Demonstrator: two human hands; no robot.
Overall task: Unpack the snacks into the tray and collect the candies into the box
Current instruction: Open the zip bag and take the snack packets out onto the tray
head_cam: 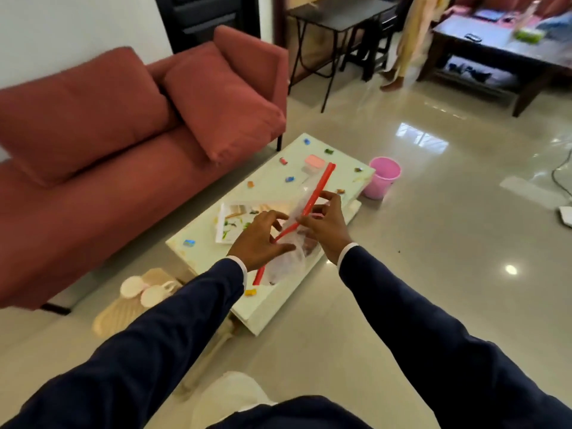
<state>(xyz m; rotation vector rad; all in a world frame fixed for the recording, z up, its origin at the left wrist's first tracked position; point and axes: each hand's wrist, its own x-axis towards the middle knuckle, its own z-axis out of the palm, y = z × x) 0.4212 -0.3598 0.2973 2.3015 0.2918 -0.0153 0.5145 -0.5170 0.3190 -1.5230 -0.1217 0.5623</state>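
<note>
A clear zip bag (288,258) with a red seal strip (318,187) hangs over the low white table (278,305). My left hand (260,239) and my right hand (325,227) both pinch the bag at its red strip, one on each side. Under the bag lies a white tray (229,224) with bits of snack in it. Several wrapped candies lie scattered on the table, such as a blue one (188,243), an orange one (250,292) and a green one (328,151). A small box with a pink lid (314,161) stands at the far end.
A red sofa (108,168) runs along the table's left side. A pink bucket (382,178) stands on the floor at the table's far right corner. A beige mat with white cups (139,292) lies on the floor by the near left. A person stands far back.
</note>
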